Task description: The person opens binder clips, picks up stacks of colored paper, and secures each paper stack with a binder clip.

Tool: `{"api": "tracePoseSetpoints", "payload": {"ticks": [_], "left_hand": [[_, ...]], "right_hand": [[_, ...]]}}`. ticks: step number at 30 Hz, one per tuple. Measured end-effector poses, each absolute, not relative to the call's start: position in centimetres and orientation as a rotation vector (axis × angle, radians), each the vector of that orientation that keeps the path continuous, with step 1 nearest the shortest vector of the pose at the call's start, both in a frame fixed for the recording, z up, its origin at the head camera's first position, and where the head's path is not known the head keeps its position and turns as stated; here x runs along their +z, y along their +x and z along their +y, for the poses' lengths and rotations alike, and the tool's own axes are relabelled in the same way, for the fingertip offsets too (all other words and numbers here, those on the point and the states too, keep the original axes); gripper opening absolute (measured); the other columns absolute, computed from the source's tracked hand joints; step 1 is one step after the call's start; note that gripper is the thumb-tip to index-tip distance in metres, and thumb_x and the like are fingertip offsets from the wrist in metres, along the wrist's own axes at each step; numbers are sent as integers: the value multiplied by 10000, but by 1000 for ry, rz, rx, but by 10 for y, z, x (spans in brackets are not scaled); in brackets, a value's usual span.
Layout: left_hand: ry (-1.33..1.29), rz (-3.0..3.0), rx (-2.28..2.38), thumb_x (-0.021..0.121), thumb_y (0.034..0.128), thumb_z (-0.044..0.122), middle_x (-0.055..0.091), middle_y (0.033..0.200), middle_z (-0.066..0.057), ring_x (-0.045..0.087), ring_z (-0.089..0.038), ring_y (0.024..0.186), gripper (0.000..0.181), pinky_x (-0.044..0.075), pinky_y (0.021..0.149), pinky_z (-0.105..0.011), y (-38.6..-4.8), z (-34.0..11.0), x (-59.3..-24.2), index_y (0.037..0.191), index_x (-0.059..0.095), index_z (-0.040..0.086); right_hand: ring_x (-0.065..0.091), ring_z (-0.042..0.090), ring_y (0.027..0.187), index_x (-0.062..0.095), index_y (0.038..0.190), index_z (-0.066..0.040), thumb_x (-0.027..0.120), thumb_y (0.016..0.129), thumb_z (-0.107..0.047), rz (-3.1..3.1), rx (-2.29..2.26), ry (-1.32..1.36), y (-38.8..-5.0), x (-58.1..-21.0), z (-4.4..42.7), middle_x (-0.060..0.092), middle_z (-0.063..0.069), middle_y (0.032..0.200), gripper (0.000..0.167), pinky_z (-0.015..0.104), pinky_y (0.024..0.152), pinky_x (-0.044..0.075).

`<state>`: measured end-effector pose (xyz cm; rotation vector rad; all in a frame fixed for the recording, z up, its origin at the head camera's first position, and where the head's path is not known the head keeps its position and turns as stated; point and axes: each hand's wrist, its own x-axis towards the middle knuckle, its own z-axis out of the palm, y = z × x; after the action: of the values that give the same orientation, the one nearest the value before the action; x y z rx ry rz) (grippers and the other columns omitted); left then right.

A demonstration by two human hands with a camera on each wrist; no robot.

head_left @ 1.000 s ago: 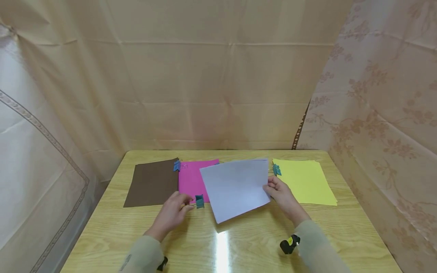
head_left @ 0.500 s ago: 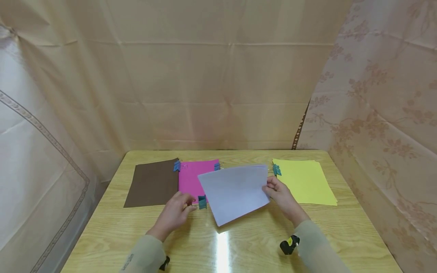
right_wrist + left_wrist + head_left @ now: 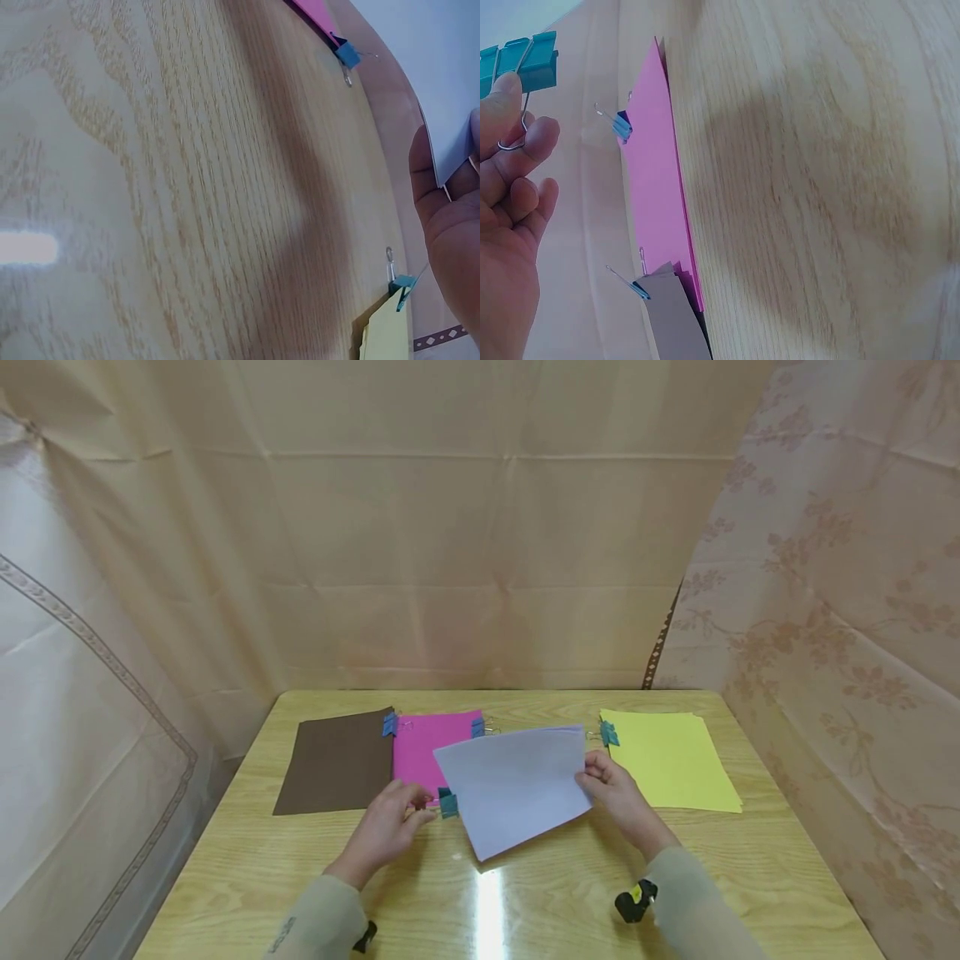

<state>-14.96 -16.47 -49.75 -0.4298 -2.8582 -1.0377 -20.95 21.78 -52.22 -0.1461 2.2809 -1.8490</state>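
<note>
In the head view, white paper sheets point(image 3: 513, 789) are held up, tilted, above the middle of the table. My right hand point(image 3: 618, 793) pinches their right edge between thumb and fingers. My left hand point(image 3: 386, 827) pinches a teal binder clip point(image 3: 447, 802) by its wire handles, at the sheets' left edge. In the left wrist view the thumb lies on one handle of that teal clip point(image 3: 529, 66), with white paper behind it. Whether the clip bites the paper cannot be told. In the right wrist view the sheets' corner point(image 3: 446, 142) lies between thumb and fingers.
Brown paper point(image 3: 337, 764) with a blue binder clip point(image 3: 390, 724) lies at the left. Beside it is pink paper point(image 3: 427, 743) with another blue clip point(image 3: 477, 727), partly behind the white sheets. Yellow paper point(image 3: 675, 760) with a teal clip point(image 3: 609, 733) lies at the right of the table point(image 3: 555, 893).
My left hand has carried the teal clip slightly right, up against the white sheets' left edge. The sheets have shifted a little left and down, uncovering the blue clip on the pink paper.
</note>
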Motion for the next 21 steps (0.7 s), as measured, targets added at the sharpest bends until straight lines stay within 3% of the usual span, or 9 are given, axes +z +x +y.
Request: {"api": "tracePoseSetpoints", "payload": {"ticks": [21], "left_hand": [[-273,-2869,-1271,706,976,159,605,974,37,516,-161,867,61,482,766,-344,-154,-163,-491,1035,709,146]], "right_hand": [[653,172,995,534,1289,10,531,1061,-72,2286,-1830,-99,-206,-523,214,677,126,1152,242,255,854,542]]}}
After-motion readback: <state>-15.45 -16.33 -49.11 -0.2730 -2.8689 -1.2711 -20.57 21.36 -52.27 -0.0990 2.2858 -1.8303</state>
